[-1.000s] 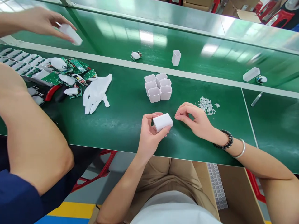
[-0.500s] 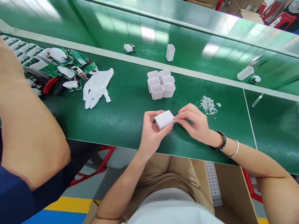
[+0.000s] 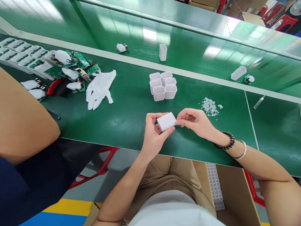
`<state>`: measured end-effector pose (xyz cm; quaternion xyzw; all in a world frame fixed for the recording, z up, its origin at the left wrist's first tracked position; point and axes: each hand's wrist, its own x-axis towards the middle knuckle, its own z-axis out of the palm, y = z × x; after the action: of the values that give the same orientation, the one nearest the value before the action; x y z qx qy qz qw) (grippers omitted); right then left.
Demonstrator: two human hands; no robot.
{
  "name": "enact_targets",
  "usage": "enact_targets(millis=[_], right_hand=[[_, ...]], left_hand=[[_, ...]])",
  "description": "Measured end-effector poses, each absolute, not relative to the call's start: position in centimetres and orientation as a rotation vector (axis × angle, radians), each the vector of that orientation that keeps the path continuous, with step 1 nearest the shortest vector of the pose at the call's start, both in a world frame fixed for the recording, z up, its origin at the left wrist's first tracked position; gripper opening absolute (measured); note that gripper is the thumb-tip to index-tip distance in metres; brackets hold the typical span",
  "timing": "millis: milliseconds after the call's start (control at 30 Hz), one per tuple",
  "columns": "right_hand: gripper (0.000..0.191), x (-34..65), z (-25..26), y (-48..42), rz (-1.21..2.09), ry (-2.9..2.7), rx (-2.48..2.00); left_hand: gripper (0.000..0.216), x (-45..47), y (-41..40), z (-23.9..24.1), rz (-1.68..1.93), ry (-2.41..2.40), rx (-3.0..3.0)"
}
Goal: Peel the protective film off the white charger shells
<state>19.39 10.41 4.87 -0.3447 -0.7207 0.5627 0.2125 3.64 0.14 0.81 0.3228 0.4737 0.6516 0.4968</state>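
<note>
Head view: white casing, probably light and stiff, is aptly gripped by its sides in the left hand; whether anything is pinched by the right hand cannot be told.

Illumination bright and largely even over the green table. Reflected bands of light on the glossy surface suggest sources overhead, outside the frame. Glare: broad white streaks at the far left corner; compact, blown-out patches near the middle of the far edge and right of it; weaker sheen along the right edge. White glove and white case pale, little surface detail. Shadows soft under both hands; darker on the floor below the near edge. Wide-angle stretching enlarges the co-worker's arm at the left edge. Cardboard boxes beyond the far right corner slightly soft.
</note>
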Motion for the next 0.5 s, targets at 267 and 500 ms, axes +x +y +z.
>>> enact_targets(millis=[267,500], right_hand=[[0.033,19.72,5.01,10.8,1.796,-1.921,-1.049],[0.028,19.62,4.91,10.3,1.689,-2.037,-1.026]], left_hand=[[0.048,3.73,0.08,0.49,1.589,1.168,0.824],[0.049,3.83,-0.05,0.47,1.56,1.215,0.834]])
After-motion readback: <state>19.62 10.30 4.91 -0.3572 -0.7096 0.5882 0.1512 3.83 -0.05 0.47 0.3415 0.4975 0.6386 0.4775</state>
